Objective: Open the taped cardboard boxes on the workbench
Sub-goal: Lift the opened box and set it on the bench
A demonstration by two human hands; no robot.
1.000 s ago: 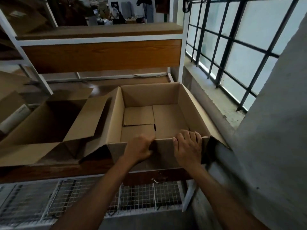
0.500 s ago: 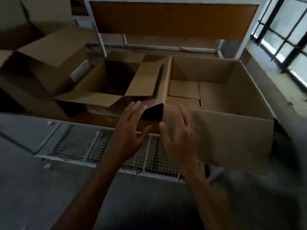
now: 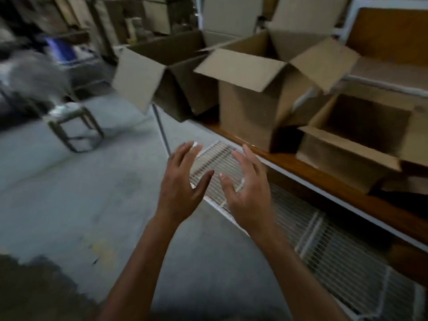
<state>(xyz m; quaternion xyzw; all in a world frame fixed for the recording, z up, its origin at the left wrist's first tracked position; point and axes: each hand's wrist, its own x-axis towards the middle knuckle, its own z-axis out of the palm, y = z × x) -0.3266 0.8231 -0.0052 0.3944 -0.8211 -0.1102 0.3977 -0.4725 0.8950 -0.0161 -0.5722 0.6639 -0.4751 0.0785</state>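
Both hands empty, fingers spread: left hand (image 3: 181,181) and right hand (image 3: 249,191) hover side by side over the wire shelf (image 3: 324,239), just short of the workbench (image 3: 324,172) edge. Three boxes stand on it, far box (image 3: 185,89), tall box (image 3: 252,112), low box (image 3: 342,156), all flaps up, no tape showing. I reckon I'm between boxes, and next I need to find one still sealed.
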